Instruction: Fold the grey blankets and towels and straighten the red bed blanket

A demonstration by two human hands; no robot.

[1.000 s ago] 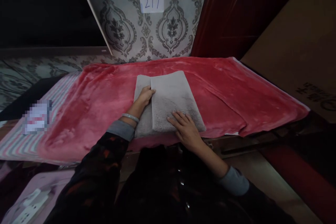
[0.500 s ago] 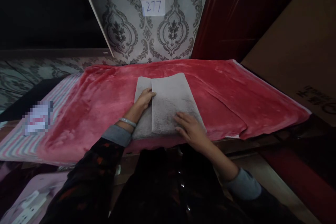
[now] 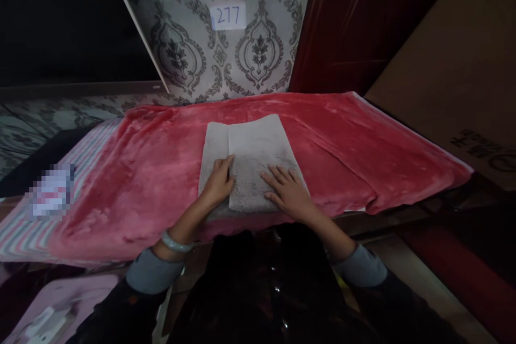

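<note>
A grey plush cloth (image 3: 258,145) lies folded on the pink-red blanket, its right part doubled over so that a flap edge runs down left of its middle. At that edge, on the near half, my left hand (image 3: 219,181) has its thumb and fingers closed about the flap; the fingertips are partly hidden. My right hand (image 3: 291,193) rests on top of the flap near its right side, palm down with fingers spread. A pale bangle (image 3: 176,243) circles my left wrist.
The pink-red plush blanket (image 3: 161,172) covers the surface, over a striped cloth (image 3: 86,156) at left. A blurred packet (image 3: 52,193) lies there. A dark screen (image 3: 72,21) stands back left, a large cardboard box (image 3: 447,80) at right. A power strip (image 3: 48,325) sits lower left.
My left hand has slid toward me along the flap edge. My right hand remains on the flap, its fingers now flatter and more spread. The view has shifted slightly.
</note>
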